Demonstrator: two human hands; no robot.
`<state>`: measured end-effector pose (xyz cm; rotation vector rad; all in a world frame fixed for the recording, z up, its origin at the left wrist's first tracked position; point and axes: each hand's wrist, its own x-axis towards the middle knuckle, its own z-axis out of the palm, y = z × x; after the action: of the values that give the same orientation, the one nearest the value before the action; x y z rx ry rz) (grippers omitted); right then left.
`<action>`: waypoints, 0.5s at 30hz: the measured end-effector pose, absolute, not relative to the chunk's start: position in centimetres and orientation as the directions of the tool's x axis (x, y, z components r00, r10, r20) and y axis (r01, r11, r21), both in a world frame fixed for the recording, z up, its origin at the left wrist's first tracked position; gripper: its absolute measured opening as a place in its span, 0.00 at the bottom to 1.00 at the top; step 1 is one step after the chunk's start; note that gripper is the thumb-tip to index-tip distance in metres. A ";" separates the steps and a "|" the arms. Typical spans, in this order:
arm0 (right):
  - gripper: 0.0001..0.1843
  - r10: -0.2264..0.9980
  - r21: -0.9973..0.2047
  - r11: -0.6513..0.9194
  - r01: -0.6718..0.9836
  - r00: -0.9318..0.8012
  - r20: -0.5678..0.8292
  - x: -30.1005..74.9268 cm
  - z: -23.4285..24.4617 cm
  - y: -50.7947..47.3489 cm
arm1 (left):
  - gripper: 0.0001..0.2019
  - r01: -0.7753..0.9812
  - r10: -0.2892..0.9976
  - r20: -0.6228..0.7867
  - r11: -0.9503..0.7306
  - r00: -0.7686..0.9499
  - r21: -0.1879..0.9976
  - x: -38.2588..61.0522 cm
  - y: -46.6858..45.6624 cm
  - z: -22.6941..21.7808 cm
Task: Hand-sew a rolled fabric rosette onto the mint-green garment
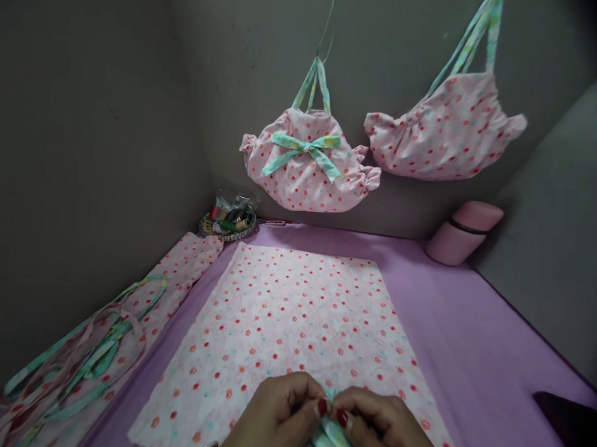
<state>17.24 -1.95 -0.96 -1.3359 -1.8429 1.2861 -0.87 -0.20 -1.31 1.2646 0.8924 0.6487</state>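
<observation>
At the bottom middle, my left hand (283, 416) and my right hand (385, 428) pinch a mint-green patterned fabric strip (334, 442) between thumbs and forefingers. Their fingertips almost meet, and the strip's folds hang down between the palms. Whether a needle or pin is in the fingers cannot be made out. Beneath both hands lies a flat pink floral cloth (294, 310) with red and coral flowers, spread over the purple table cover (463, 325).
Two gathered floral bags hang at the wall: one with a green bow (305, 190), the other plain-fronted (443, 138). A sewing basket (228, 226) and a pink bottle (462, 235) stand at the back. Green and pink straps (102, 346) lie left; a dark object (568, 424) sits right.
</observation>
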 end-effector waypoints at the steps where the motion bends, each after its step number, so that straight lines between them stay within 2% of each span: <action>1: 0.16 0.918 -0.908 0.060 0.414 -0.380 -0.112 17.2 -1.0 -1.9 | 0.12 0.057 0.828 -0.209 0.211 0.521 0.976 -0.9 -0.2 -1.3; 8: 0.18 0.926 -0.916 0.062 0.396 -0.366 -0.095 16.9 -1.4 -1.8 | 0.12 0.062 0.830 -0.229 0.230 0.508 0.971 -0.7 -0.2 -0.6; 15: 0.18 0.945 -0.916 0.077 0.394 -0.323 -0.060 16.4 -0.3 -2.2 | 0.13 -0.029 0.824 -0.229 0.285 0.518 0.958 -0.6 -0.2 0.0</action>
<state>16.37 -2.20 -0.28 -1.3264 -1.7800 1.2239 -0.62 -0.22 0.03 1.1468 0.8591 0.6754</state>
